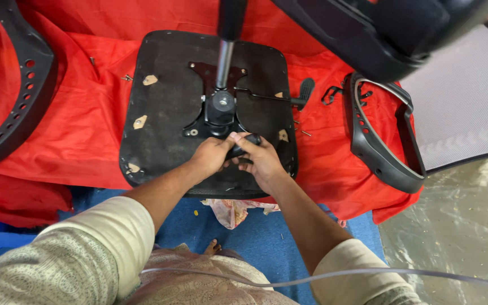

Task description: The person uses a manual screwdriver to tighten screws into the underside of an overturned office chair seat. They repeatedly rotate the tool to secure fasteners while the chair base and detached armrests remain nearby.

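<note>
Both hands (238,155) gripping black knob (249,139), lever (264,97) lying crosswise, paddle end rightward

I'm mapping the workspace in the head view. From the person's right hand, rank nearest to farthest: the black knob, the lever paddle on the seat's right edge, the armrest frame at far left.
1. Black knob: gripped in the right hand, on the seat underside.
2. Lever paddle: up and right, at the seat's edge.
3. Armrest frame: far left on the red cloth.

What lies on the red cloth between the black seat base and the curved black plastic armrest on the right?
In the head view, a few small loose screws on the red cloth, plus the black lever paddle sticking out from the black seat base toward the curved black plastic armrest.
</note>
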